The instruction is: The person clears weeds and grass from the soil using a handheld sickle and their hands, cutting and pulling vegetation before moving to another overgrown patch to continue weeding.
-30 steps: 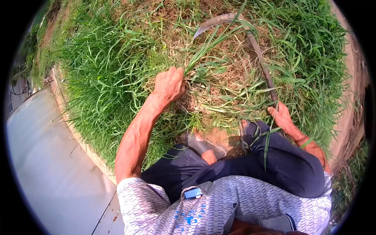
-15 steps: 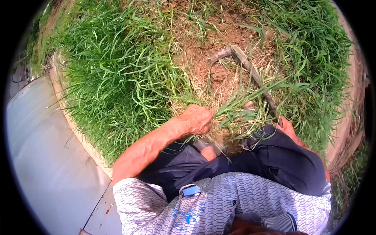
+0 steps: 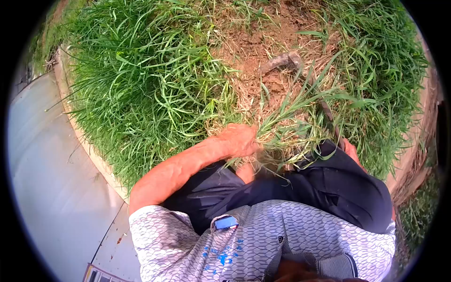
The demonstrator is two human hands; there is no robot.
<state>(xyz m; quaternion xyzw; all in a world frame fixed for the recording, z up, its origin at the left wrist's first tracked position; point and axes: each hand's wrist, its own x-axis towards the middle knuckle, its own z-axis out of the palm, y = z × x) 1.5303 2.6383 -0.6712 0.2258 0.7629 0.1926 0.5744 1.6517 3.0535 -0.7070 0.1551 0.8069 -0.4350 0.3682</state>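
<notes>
My left hand (image 3: 237, 141) is closed around a bunch of long green grass (image 3: 282, 129) with pale, dry-looking ends, held low in front of my legs. The blades fan out up and to the right. Partly hidden by my right knee, my right hand (image 3: 350, 151) grips the end of a hooked hand tool (image 3: 282, 62) with a long, dark handle. The tool's bent head rests over bare reddish soil (image 3: 256, 42), and grass covers part of the handle. Whether the head carries a blade I cannot tell.
Thick green grass (image 3: 136, 84) grows on the left, and more grass (image 3: 385, 61) on the right. A low concrete edge (image 3: 87, 145) borders the patch beside a pale smooth surface (image 3: 56, 160). My bent legs (image 3: 338, 188) in dark trousers are close to the tool.
The bunch in my left hand has shifted and its blades reach higher. The tool's head has moved slightly right and down in the view, with my right hand still at its end.
</notes>
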